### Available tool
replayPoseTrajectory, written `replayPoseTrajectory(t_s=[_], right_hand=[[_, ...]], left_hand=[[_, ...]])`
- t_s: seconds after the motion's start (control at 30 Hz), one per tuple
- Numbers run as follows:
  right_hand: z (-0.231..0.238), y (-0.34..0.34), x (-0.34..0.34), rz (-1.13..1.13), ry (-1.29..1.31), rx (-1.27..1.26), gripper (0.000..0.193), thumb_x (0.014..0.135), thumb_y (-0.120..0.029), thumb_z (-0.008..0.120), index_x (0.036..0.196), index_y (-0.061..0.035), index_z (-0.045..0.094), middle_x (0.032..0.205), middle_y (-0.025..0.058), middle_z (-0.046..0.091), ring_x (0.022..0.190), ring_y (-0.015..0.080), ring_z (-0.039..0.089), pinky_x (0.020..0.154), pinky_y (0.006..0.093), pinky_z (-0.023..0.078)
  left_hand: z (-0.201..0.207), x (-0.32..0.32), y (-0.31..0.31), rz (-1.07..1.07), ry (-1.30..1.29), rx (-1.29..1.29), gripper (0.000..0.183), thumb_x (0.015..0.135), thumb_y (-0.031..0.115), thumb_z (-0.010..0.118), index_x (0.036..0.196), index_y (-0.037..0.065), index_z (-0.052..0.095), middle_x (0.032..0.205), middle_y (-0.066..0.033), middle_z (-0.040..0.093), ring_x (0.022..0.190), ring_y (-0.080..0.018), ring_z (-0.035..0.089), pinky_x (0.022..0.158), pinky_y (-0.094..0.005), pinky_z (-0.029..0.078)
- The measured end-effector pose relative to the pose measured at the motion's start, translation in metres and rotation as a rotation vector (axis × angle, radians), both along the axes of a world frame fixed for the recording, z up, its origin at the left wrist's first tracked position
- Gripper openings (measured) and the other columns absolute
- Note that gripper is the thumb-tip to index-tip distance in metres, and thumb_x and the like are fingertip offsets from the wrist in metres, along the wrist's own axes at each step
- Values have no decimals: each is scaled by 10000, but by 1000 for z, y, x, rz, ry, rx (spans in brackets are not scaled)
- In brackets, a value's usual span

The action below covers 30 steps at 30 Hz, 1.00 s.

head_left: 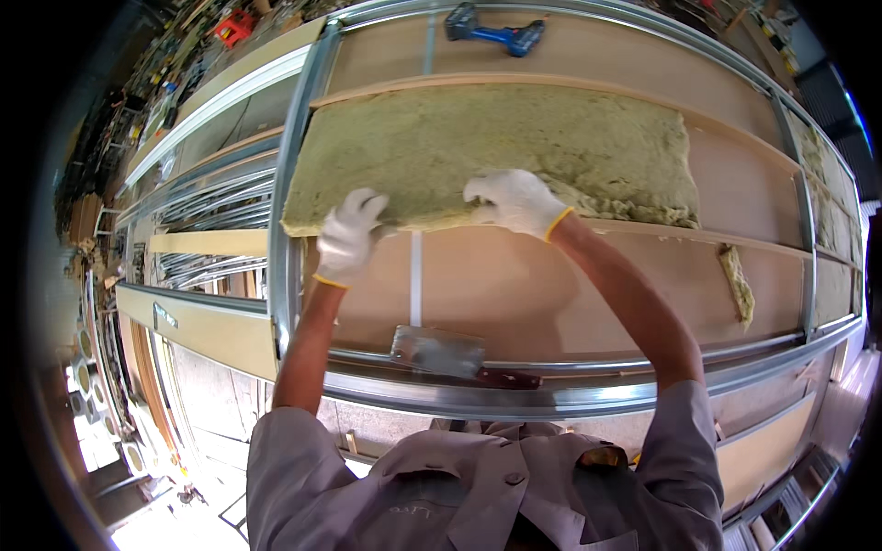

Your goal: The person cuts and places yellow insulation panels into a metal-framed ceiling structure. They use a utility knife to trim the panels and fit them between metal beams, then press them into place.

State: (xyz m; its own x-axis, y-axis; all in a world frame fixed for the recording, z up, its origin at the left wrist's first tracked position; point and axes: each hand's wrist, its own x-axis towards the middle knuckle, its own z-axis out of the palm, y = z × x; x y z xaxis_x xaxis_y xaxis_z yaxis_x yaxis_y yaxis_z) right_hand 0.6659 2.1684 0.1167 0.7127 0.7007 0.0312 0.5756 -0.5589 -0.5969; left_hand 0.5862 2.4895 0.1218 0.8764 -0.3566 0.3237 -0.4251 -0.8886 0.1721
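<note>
A yellow-green insulation batt (441, 147) lies in the middle bay of a metal-framed panel. Its right part looks ragged along the near side. My left hand (347, 239), in a white glove with a yellow cuff, has its fingers curled at the near edge toward the left end. Farther right along that edge, my right hand (520, 202), gloved the same way, bends its fingers over the batt. Both hands appear to grip it; some fingertips are hidden. Nearer to me, a cleaver-like knife (439, 351) with a broad metal blade and dark red handle rests by the frame's near rail.
A blue cordless drill (496, 35) lies in the far bay. Wooden strips (634, 228) divide the panel. A loose insulation scrap (737, 286) sits in the near right bay. The metal near rail (570, 397) runs before my body. Metal profiles (216, 211) are stacked at left.
</note>
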Motion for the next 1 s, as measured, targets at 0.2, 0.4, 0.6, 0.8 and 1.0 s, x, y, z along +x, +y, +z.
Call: replayPoseTrajectory(t_s=[0.2, 0.4, 0.6, 0.8, 1.0], right_hand=[[-13, 74, -3, 99, -191, -299, 222, 870, -208, 694, 1031, -80, 611, 1064, 123, 654, 917, 372, 706, 697, 496, 585], [-22, 95, 8, 81, -212, -532, 212, 871, -116, 687, 1063, -60, 614, 1076, 140, 664, 940, 383, 717, 725, 491, 597], [-27, 120, 30, 73, 16, -627, 243, 826, -43, 679, 1069, -49, 668, 1059, 176, 713, 1008, 416, 702, 818, 511, 585], [18, 131, 64, 141, 357, -560, 206, 797, -178, 733, 912, -18, 673, 836, 161, 711, 771, 363, 679, 677, 444, 519], [-3, 182, 36, 79, 166, -221, 286, 767, -284, 798, 868, -64, 645, 836, 169, 696, 811, 397, 673, 708, 499, 506]], left_hand=[[-21, -4, 87, 129, 91, 147, 289, 847, 117, 709, 1129, 162, 664, 1098, -69, 620, 850, -353, 685, 713, -462, 559], [-38, 44, 93, 56, 197, 219, 222, 868, 108, 658, 1079, 151, 604, 1032, -85, 591, 855, -347, 682, 707, -479, 546], [-48, 80, 82, -42, 326, 362, 194, 917, 82, 572, 1100, 139, 599, 1053, -123, 613, 906, -362, 708, 710, -494, 572], [-7, 75, 111, -86, 604, -13, 270, 857, 157, 726, 1117, 117, 666, 1121, -113, 647, 1048, -361, 672, 877, -486, 537], [13, 63, 174, -15, 512, 65, 351, 817, 185, 784, 1142, 104, 678, 1122, -109, 651, 1055, -357, 663, 909, -455, 526]])
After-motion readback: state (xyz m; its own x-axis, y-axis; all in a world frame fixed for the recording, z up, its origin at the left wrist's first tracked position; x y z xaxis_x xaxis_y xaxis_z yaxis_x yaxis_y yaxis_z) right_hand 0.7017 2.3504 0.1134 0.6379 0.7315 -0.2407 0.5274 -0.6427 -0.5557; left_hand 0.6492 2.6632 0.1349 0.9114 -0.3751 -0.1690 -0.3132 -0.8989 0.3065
